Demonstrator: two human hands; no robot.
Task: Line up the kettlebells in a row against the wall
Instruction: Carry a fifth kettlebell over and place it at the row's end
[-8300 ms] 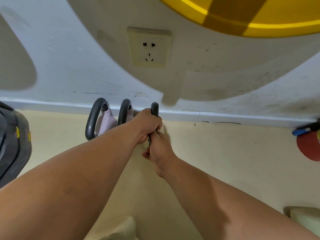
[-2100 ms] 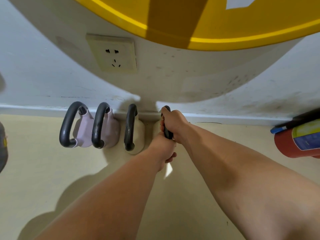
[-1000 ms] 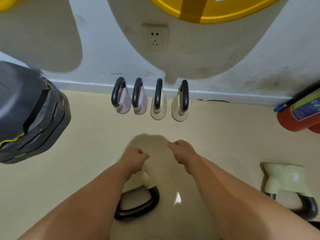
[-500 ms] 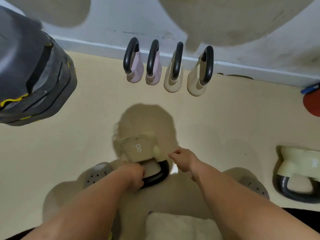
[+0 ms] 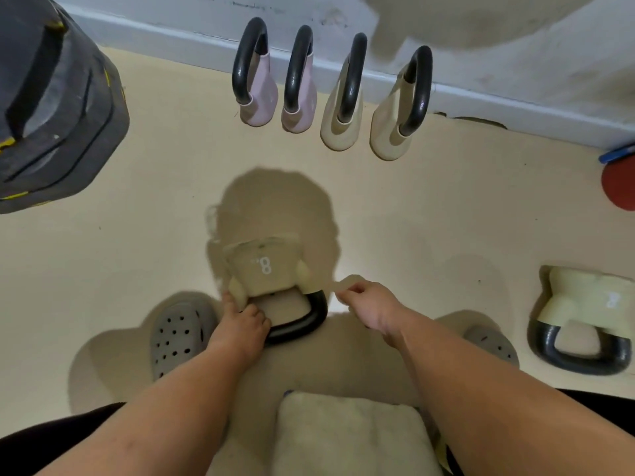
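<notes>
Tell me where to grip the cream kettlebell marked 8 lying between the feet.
Take the cream kettlebell marked 8 by its black loop handle, which points back toward the person. The left hand is already on the handle's left end; bring the right hand onto the free right curve from the near side.

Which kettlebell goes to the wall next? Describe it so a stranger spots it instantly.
Start at the row of four kettlebells along the wall, then come straight back toward the person's feet. The cream kettlebell lies there, its black handle under the left hand. Unlike the other cream kettlebell far right, it is between the grey clogs.
</notes>
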